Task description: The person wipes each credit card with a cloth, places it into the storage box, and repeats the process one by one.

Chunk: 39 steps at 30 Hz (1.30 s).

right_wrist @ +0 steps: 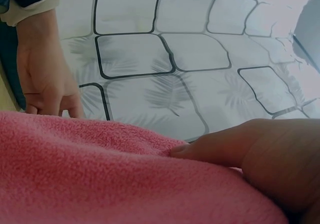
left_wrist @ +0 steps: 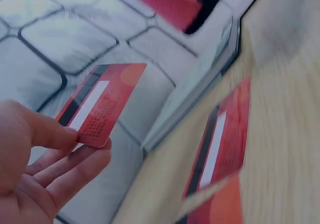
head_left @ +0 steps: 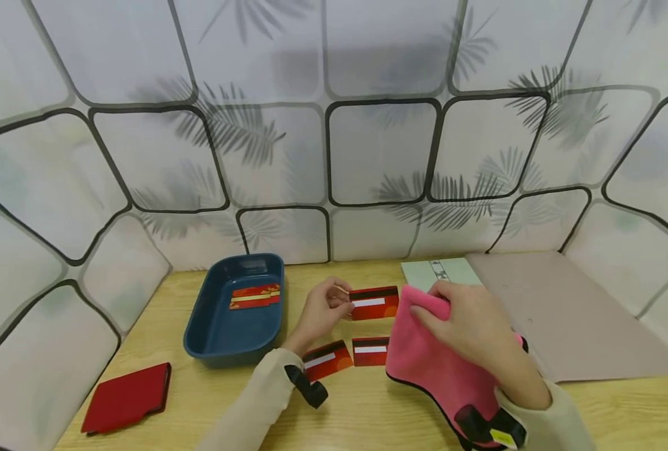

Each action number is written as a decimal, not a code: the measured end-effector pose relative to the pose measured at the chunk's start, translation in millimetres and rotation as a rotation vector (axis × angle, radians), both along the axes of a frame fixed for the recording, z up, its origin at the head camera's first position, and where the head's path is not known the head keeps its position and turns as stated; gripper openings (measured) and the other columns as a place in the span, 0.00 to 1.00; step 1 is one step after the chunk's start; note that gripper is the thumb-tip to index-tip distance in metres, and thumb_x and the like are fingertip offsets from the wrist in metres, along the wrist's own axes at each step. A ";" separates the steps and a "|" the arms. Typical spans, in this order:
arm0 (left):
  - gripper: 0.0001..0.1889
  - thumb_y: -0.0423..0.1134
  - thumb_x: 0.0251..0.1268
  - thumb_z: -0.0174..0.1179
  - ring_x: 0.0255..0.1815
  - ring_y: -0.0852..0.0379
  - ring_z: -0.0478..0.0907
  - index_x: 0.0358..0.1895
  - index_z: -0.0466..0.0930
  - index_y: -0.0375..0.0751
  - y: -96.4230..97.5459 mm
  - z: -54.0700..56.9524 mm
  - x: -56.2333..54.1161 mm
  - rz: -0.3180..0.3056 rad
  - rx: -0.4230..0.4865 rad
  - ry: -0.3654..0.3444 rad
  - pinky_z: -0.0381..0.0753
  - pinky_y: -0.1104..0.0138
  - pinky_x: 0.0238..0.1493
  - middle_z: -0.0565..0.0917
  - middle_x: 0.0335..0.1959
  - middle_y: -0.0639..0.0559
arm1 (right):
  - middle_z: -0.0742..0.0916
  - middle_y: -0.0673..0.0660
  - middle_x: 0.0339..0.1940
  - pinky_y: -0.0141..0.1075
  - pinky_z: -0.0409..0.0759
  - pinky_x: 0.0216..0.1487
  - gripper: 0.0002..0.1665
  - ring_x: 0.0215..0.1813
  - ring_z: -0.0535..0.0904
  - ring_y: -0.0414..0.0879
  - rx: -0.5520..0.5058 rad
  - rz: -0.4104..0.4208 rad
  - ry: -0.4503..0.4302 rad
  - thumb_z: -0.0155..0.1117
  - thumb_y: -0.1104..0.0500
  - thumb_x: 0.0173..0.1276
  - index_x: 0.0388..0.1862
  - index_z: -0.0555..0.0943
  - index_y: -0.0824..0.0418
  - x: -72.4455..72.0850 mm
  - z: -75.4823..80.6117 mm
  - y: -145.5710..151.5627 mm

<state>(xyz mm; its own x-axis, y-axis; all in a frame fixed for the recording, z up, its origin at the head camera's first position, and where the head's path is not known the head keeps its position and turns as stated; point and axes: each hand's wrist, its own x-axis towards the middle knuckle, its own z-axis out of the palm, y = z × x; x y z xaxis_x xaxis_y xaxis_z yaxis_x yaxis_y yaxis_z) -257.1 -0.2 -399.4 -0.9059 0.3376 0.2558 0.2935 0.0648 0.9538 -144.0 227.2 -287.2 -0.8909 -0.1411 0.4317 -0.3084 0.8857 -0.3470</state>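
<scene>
Between thumb and fingers, my left hand (head_left: 323,310) pinches a red card (head_left: 374,303) by its edge. Its back, with a black stripe and a white strip, faces up; the left wrist view shows the same card (left_wrist: 107,101) held off the table. My right hand (head_left: 474,326) grips a pink cloth (head_left: 441,376) with a black border, bunched under the thumb. The cloth hangs down just right of the cards. Two more red cards, one tilted (head_left: 329,360) and one straighter (head_left: 370,352), lie back side up on the table below the held card.
A blue tray (head_left: 221,358) at the left holds red and gold cards (head_left: 255,295). A red wallet (head_left: 128,398) lies at the front left. Behind the right hand are a pale green notebook (head_left: 443,270) and a large grey-pink sheet (head_left: 570,319). Patterned fabric (head_left: 381,150) encloses the table.
</scene>
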 end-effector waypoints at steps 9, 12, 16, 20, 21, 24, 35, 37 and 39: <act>0.17 0.17 0.59 0.56 0.26 0.58 0.81 0.52 0.72 0.27 5.9 22.5 20.8 -0.030 0.101 -0.031 0.86 0.57 0.33 0.77 0.36 0.35 | 0.73 0.44 0.13 0.33 0.66 0.22 0.09 0.20 0.68 0.39 -0.004 0.028 -0.044 0.71 0.53 0.57 0.25 0.79 0.52 -0.4 -3.0 -7.5; 0.18 0.17 0.59 0.55 0.27 0.54 0.81 0.54 0.73 0.26 8.1 33.3 29.1 -0.017 0.101 -0.036 0.86 0.55 0.34 0.77 0.35 0.35 | 0.73 0.44 0.13 0.32 0.66 0.22 0.10 0.20 0.67 0.39 0.001 0.046 -0.042 0.72 0.53 0.57 0.24 0.78 0.52 -0.9 -3.8 -10.3; 0.17 0.19 0.62 0.53 0.27 0.52 0.81 0.55 0.73 0.25 15.8 47.3 41.7 0.001 0.080 -0.038 0.86 0.55 0.35 0.75 0.34 0.39 | 0.71 0.44 0.13 0.31 0.65 0.21 0.12 0.19 0.66 0.38 -0.001 0.074 -0.018 0.72 0.53 0.56 0.23 0.77 0.52 -1.6 -5.1 -13.3; 0.16 0.21 0.65 0.52 0.27 0.54 0.80 0.56 0.73 0.26 24.1 55.7 50.8 -0.019 0.067 -0.017 0.85 0.54 0.37 0.74 0.35 0.41 | 0.71 0.42 0.12 0.29 0.65 0.21 0.10 0.18 0.66 0.36 -0.034 0.112 0.072 0.73 0.56 0.55 0.24 0.78 0.52 -3.0 -8.2 -16.6; 0.16 0.21 0.65 0.52 0.28 0.55 0.80 0.56 0.74 0.27 25.3 57.1 52.6 -0.028 0.063 -0.008 0.85 0.55 0.38 0.74 0.35 0.41 | 0.72 0.41 0.13 0.29 0.66 0.21 0.09 0.18 0.66 0.35 -0.044 0.126 0.100 0.74 0.56 0.54 0.25 0.79 0.52 -3.4 -9.3 -17.6; 0.15 0.22 0.67 0.52 0.30 0.55 0.81 0.55 0.75 0.30 26.2 60.8 58.2 -0.046 0.049 0.024 0.85 0.60 0.38 0.77 0.39 0.38 | 0.73 0.39 0.13 0.28 0.66 0.20 0.08 0.18 0.65 0.33 -0.060 0.171 0.174 0.75 0.57 0.53 0.26 0.81 0.52 -5.5 -13.1 -20.8; 0.14 0.26 0.68 0.52 0.29 0.58 0.81 0.53 0.80 0.38 26.0 65.9 64.5 -0.086 -0.077 0.166 0.78 0.74 0.30 0.86 0.38 0.40 | 0.72 0.42 0.14 0.29 0.63 0.20 0.12 0.19 0.64 0.35 -0.038 0.138 0.132 0.75 0.56 0.53 0.26 0.77 0.52 -7.1 -17.9 -23.9; 0.16 0.25 0.68 0.51 0.27 0.56 0.79 0.53 0.80 0.39 25.1 64.1 66.5 -0.099 -0.100 0.174 0.77 0.74 0.28 0.85 0.36 0.42 | 0.71 0.42 0.13 0.29 0.63 0.20 0.13 0.19 0.64 0.35 -0.042 0.137 0.119 0.75 0.56 0.53 0.25 0.76 0.51 -6.9 -19.6 -24.1; 0.16 0.24 0.67 0.50 0.25 0.55 0.77 0.53 0.80 0.40 23.4 61.7 69.0 -0.109 -0.124 0.183 0.76 0.74 0.26 0.84 0.35 0.42 | 0.70 0.41 0.13 0.28 0.62 0.20 0.14 0.18 0.63 0.35 -0.047 0.134 0.100 0.76 0.55 0.52 0.24 0.75 0.51 -7.2 -22.4 -24.8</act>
<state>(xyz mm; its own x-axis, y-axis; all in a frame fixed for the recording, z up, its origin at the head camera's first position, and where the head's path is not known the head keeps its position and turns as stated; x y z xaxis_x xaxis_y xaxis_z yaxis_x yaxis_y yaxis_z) -188.1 23.2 -337.6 -0.8048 0.4700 0.3625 0.4721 0.1365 0.8709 -151.2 202.4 -309.6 -0.8174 -0.2336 0.5266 -0.4582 0.8176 -0.3486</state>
